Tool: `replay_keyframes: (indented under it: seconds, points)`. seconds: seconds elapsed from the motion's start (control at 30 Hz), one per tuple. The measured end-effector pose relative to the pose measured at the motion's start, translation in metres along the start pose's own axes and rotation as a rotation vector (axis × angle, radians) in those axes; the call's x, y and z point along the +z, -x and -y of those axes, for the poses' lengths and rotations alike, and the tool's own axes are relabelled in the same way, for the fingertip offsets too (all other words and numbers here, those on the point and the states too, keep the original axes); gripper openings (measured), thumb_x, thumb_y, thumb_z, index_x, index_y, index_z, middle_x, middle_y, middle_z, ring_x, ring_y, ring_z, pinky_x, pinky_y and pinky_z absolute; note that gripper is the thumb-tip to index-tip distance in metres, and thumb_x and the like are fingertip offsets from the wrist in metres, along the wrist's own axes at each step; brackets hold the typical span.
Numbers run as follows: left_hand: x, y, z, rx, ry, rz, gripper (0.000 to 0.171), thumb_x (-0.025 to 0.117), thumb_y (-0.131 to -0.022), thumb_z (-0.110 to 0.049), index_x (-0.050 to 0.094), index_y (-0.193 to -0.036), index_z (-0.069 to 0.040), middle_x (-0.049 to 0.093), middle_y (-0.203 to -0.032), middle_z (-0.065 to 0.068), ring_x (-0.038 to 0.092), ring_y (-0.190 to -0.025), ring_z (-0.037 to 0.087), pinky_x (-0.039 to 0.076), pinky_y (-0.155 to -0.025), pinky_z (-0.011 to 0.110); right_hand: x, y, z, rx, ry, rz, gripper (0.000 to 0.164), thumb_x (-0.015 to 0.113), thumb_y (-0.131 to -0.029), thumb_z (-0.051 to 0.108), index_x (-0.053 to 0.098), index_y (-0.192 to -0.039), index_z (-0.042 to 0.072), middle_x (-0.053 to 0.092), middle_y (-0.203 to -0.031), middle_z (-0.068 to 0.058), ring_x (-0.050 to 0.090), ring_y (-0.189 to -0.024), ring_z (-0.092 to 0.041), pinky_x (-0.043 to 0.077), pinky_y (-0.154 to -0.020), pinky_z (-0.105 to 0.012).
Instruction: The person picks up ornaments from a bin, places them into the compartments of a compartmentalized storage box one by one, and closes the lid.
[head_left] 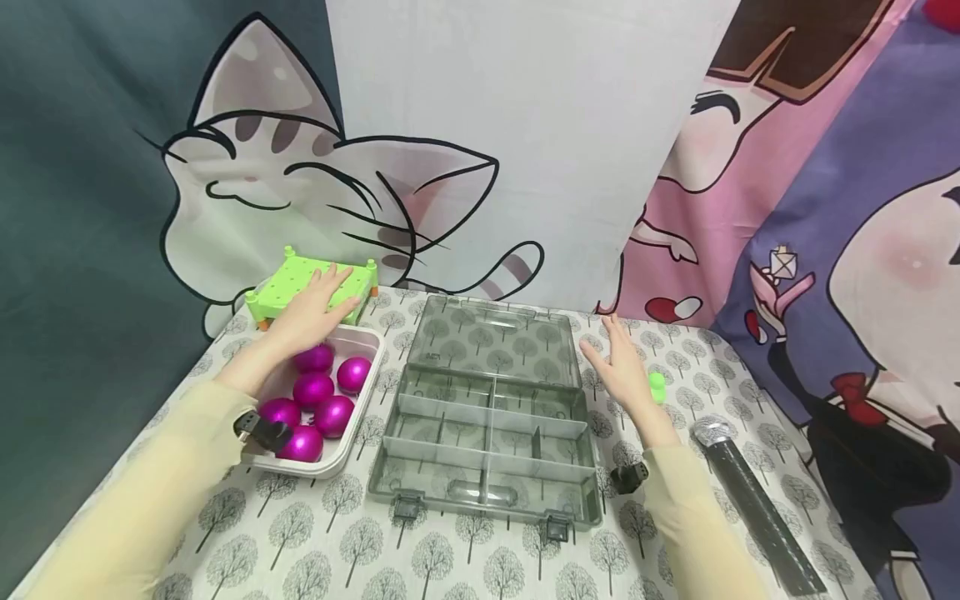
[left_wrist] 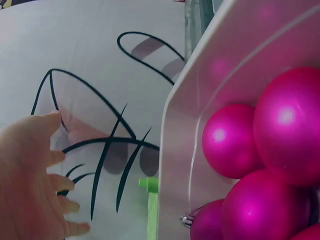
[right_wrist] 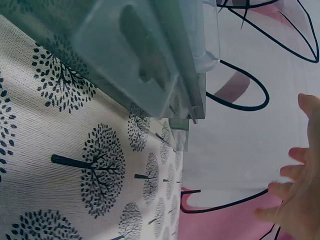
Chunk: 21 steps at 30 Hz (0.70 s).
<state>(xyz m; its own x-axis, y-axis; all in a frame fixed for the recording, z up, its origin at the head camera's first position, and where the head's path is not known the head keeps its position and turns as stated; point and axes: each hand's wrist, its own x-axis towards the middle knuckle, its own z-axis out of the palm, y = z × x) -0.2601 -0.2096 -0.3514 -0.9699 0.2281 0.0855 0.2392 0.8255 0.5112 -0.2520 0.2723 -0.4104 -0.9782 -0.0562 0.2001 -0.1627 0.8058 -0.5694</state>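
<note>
My left hand (head_left: 311,312) has its fingers extended and holds nothing. In the head view it overlaps the green pegged stand (head_left: 288,279) and the far edge of a white tub (head_left: 367,367); whether it touches either I cannot tell. Several shiny magenta Christmas balls (head_left: 333,415) lie in the tub, and one silvery cap shows in the left wrist view. My right hand (head_left: 618,367), fingers spread, is raised to the right of a clear grey compartment box (head_left: 491,442). The box lies with its lid (head_left: 495,342) folded back and its compartments bare.
A small green knobbed piece (head_left: 657,387) is on the tree-print tablecloth (head_left: 285,533), right of my right hand. Farther right lies a long dark object with a silvery round end (head_left: 757,504). Printed cartoon curtains (head_left: 540,167) hang behind the table.
</note>
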Motion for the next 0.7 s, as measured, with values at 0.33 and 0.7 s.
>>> replay_keyframes:
  seconds: [0.33,0.7]
  points:
    - [-0.004,0.000,0.023,0.058,0.310,-0.115,0.049,0.055,-0.099,-0.019,0.042,-0.139,0.006,0.043,-0.143,0.030,0.037,-0.136,0.046,0.029,-0.114,0.061,0.005,0.006,-0.017,-0.021,-0.360,-0.102,0.048,0.062,-0.095,0.016,0.047,-0.135,-0.006,0.046,-0.144,-0.027,0.047,-0.131,-0.039,0.038,-0.112,-0.050]
    - [-0.005,0.001,0.041,-0.033,0.422,0.051,0.044,0.063,-0.094,-0.016,0.047,-0.129,0.007,0.054,-0.132,0.030,0.053,-0.123,0.041,0.048,-0.101,0.036,0.012,0.024,-0.041,0.115,-0.611,-0.051,0.034,0.066,-0.092,0.012,0.059,-0.117,-0.009,0.068,-0.105,0.005,0.062,-0.092,0.006,0.047,-0.087,-0.008]
